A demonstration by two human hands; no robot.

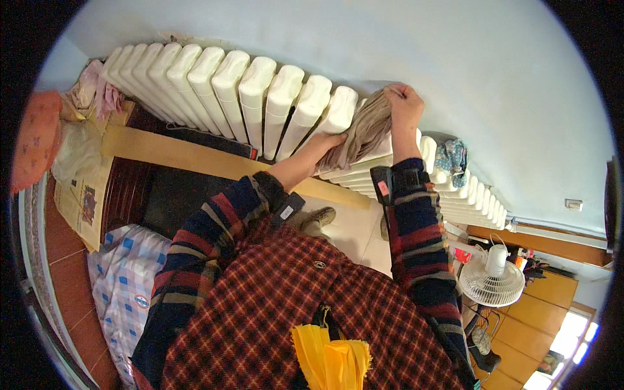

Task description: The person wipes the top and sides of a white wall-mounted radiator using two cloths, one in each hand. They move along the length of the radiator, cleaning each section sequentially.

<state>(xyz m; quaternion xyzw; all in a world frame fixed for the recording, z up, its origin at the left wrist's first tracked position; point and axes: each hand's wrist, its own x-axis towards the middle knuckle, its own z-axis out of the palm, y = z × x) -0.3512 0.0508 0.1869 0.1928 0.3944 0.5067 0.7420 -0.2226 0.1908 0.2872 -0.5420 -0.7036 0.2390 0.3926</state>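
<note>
In the head view, my only one, I look down on a grey-brown cloth [365, 130] gathered into long folds over the top of a white radiator [257, 77]. The relation I go by is the cloth's slant: its long axis runs from upper right, close to the wall [468, 58], to lower left, toward the wearer, and the two hands sit at different places along it.

My right hand [405, 105] is at the upper end, its thumb and fingers pinched together on the cloth's top edge. From there the cloth lies down and to the left. My left hand [317, 149] is lower, at the cloth's left side, fingertips touching the folds; part of the fingers is hidden, so I cannot tell whether they grip it or only rest against it. The cloth lies between the hands, and neither is clearly nearer, since both touch it. A blue patterned cloth [452, 160] hangs over the radiator farther right, apart from my right hand.
</note>
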